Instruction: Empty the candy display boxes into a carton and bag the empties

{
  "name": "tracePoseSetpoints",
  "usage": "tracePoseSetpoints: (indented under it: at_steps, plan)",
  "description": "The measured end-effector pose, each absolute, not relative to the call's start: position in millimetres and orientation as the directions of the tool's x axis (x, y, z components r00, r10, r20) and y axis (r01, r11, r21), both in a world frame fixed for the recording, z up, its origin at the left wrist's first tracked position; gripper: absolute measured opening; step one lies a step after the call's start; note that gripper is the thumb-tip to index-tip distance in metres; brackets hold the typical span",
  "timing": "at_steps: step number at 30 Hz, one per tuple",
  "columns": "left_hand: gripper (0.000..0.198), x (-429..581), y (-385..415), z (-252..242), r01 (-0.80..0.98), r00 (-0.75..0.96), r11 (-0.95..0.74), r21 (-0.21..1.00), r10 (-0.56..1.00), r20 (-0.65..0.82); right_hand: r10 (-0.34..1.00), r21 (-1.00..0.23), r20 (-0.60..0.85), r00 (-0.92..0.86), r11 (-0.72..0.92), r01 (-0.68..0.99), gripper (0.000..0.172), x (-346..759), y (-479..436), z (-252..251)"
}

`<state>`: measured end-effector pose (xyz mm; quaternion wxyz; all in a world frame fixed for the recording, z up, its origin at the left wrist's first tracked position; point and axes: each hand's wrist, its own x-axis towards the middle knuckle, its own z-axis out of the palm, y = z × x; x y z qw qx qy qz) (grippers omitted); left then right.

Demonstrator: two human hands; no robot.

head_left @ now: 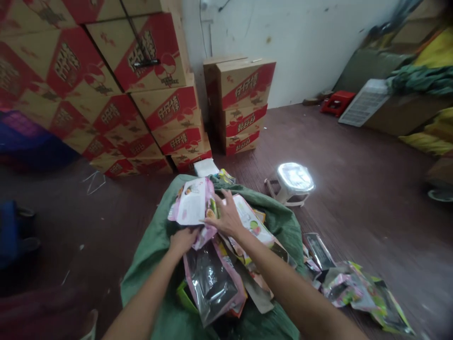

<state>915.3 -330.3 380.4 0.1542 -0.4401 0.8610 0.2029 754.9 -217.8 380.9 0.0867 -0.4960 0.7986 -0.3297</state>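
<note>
A pink-and-white printed package (192, 204) with fruit pictures lies at the top of a large green sack (152, 259). My left hand (182, 242) is closed on its lower edge, with the fingertips partly hidden. On the right side of the same package, my right hand (228, 216) grips with the thumb in front and the fingers bent. Beneath my hands, a pink-edged pouch with a clear dark window (210, 278) rests in the sack's mouth. A white pouch with a fruit print (253, 222) lies beside my right wrist, among other crumpled packaging.
Stacked red-and-brown cartons (159, 108) stand ahead on the left, with a shorter stack (244, 104) by the wall. A pale stool (295, 179) sits right of the sack. Loose pouches (354, 288) lie on the floor at right. A red stool (338, 103) is farther back.
</note>
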Motion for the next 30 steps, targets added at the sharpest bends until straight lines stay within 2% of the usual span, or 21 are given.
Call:
tracePoseSetpoints:
  at_steps: [2, 3, 5, 7, 8, 10, 12, 13, 14, 16, 17, 18, 21, 25, 27, 30]
  plan:
    - [0.052, 920.9, -315.1, 375.5, -0.806, -0.576, 0.551, 0.215, -0.649, -0.496, -0.955, -0.526, -0.033, -0.294, 0.266, -0.808, 0.112, 756.0, -258.3, 393.2]
    - [0.050, 923.9, -309.4, 373.6, -0.795, -0.590, 0.566, 0.220, -0.634, -0.500, -0.963, -0.494, -0.151, -0.225, 0.271, -0.826, 0.119, 760.2, -273.8, 394.7]
    - [0.048, 932.3, -303.0, 369.8, -0.772, -0.620, 0.592, 0.231, -0.622, -0.478, -0.928, -0.476, -0.316, -0.195, 0.333, -0.814, 0.123, 772.7, -292.8, 388.1]
    - [0.047, 945.8, -302.5, 364.5, -0.736, -0.666, 0.618, 0.275, -0.592, -0.453, -0.889, -0.506, -0.372, -0.268, 0.436, -0.744, 0.119, 784.7, -297.2, 371.5]
    - [0.046, 954.5, -304.0, 361.3, -0.707, -0.704, 0.635, 0.312, -0.592, -0.392, -0.873, -0.534, -0.370, -0.317, 0.479, -0.696, 0.116, 788.4, -295.4, 361.3]
    - [0.044, 973.3, -309.5, 354.4, -0.659, -0.740, 0.670, 0.342, -0.658, -0.136, -0.846, -0.593, -0.328, -0.420, 0.531, -0.606, 0.110, 790.2, -287.6, 341.5]
    - [0.041, 989.7, -318.0, 348.9, -0.689, -0.655, 0.665, 0.287, -0.742, 0.145, -0.814, -0.648, -0.265, -0.516, 0.547, -0.530, 0.106, 786.4, -278.1, 326.8]
    - [0.039, 995.4, -323.5, 347.6, -0.735, -0.594, 0.625, 0.263, -0.780, 0.196, -0.794, -0.675, -0.233, -0.562, 0.548, -0.494, 0.104, 784.1, -273.8, 322.1]
    - [0.035, 999.1, -330.0, 347.8, -0.778, -0.548, 0.574, 0.257, -0.819, 0.169, -0.769, -0.695, -0.208, -0.605, 0.551, -0.462, 0.102, 782.4, -270.1, 319.3]
    - [0.017, 1000.8, -346.1, 353.2, -0.836, -0.486, 0.469, 0.285, -0.874, 0.014, -0.732, -0.703, -0.200, -0.652, 0.570, -0.425, 0.094, 782.3, -264.7, 318.2]
    - [0.007, 999.5, -356.2, 358.9, -0.856, -0.452, 0.417, 0.305, -0.891, -0.050, -0.734, -0.694, -0.213, -0.644, 0.578, -0.429, 0.087, 784.2, -263.0, 319.2]
    - [0.007, 997.5, -367.9, 366.9, -0.873, -0.412, 0.368, 0.319, -0.908, -0.079, -0.751, -0.683, -0.232, -0.619, 0.578, -0.446, 0.081, 787.1, -261.7, 320.6]
    - [0.021, 993.5, -414.0, 405.2, -0.920, -0.220, 0.201, 0.337, -0.975, -0.019, -0.802, -0.666, -0.251, -0.542, 0.549, -0.505, 0.069, 799.7, -256.9, 324.1]
    - [0.035, 1005.8, -485.5, 471.1, -0.916, 0.081, -0.038, 0.400, -0.992, 0.092, -0.844, -0.636, -0.110, -0.525, 0.465, -0.615, 0.060, 824.4, -236.7, 325.4]
    - [0.038, 1017.4, -506.5, 492.8, -0.894, 0.141, -0.076, 0.442, -0.983, 0.116, -0.908, -0.588, -0.043, -0.416, 0.360, -0.724, 0.057, 841.3, -224.5, 327.9]
    - [0.036, 1031.6, -504.8, 499.0, -0.865, 0.146, -0.055, 0.499, -0.978, 0.145, -0.990, -0.518, -0.003, -0.140, 0.121, -0.847, 0.058, 864.8, -222.4, 337.2]
